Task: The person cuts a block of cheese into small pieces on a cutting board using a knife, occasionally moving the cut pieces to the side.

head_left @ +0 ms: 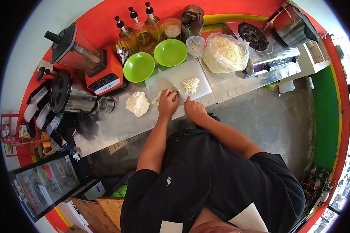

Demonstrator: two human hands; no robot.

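A white cutting board (203, 87) lies on the counter in front of me, with a small heap of finely cut pale food (191, 85), perhaps cabbage, on its right part. My left hand (168, 103) rests at the board's near edge with curled fingers; whatever is under them is hidden. Beside it on the left lies a pale strip (157, 99). My right hand (195, 108) is closed at the near edge, just below the heap, its index finger pointing forward. What it grips is too small to make out. A crumpled white bag or cloth (137, 104) lies further left.
Two green bowls (139, 67) stand behind the board, with pump bottles (145, 33) beyond. At right are a plastic bag of shredded pale food (226, 53) and a gas stove (256, 39). A red blender (103, 77) and a steel pot (72, 94) stand at left.
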